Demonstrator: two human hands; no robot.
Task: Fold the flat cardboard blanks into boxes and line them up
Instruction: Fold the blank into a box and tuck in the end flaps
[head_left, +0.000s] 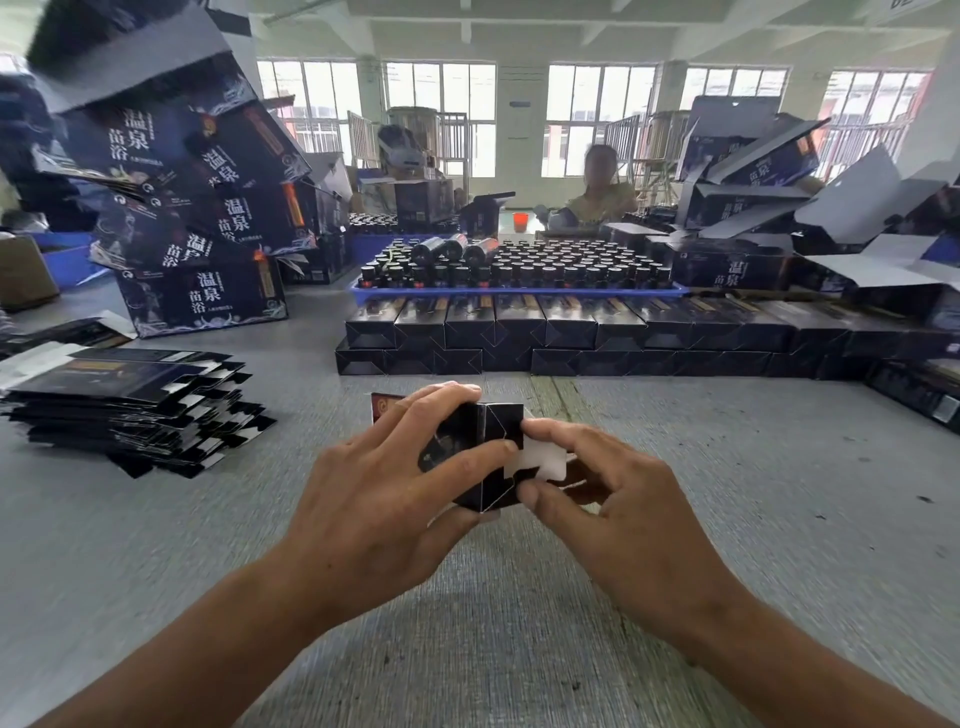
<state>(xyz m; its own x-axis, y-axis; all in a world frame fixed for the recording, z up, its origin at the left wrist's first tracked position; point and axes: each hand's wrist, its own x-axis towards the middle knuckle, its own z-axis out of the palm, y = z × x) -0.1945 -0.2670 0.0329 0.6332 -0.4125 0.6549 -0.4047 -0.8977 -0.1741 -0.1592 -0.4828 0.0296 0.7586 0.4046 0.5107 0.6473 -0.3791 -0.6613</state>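
Left of the hands: stack of flat blanks (130, 410), thin glossy dark card. Left hand (384, 483) wraps the half-formed box (480, 457), fingers curled over its top. Right hand (613, 499) pinches the white end flap (540, 457). Judged light, stiff along creases, crushable; hold by edges. Beyond: finished box row (571, 332).

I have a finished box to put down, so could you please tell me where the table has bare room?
Bare table lies right of the right hand, before the rows of folded boxes. A strip also runs between the stack of flat blanks and the left hand. Behind the rows it is crowded: the tray of bottles and piled cartons.
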